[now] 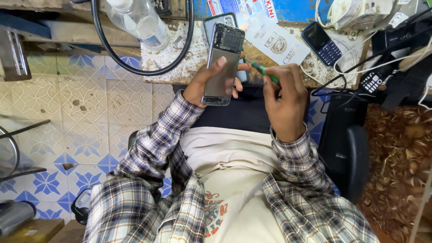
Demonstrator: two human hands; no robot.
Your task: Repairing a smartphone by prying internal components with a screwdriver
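Observation:
My left hand (203, 81) holds an opened smartphone (222, 63) upright, its back cover off and the circuit board showing at the top. The thumb lies across the silver battery area. My right hand (283, 96) grips a green-handled screwdriver (264, 72), whose tip points toward the phone's right edge. Both hands hover at the near edge of a worn workbench (180, 58). Behind the open phone lies another phone or back cover (216, 20), partly hidden.
A clear plastic bottle (139, 20) and a black cable loop (144, 69) lie at the bench's left. A white card (278, 42), a blue keypad phone (321, 42), a black keypad phone (373, 80) and tangled white wires sit to the right. Patterned floor tiles lie left.

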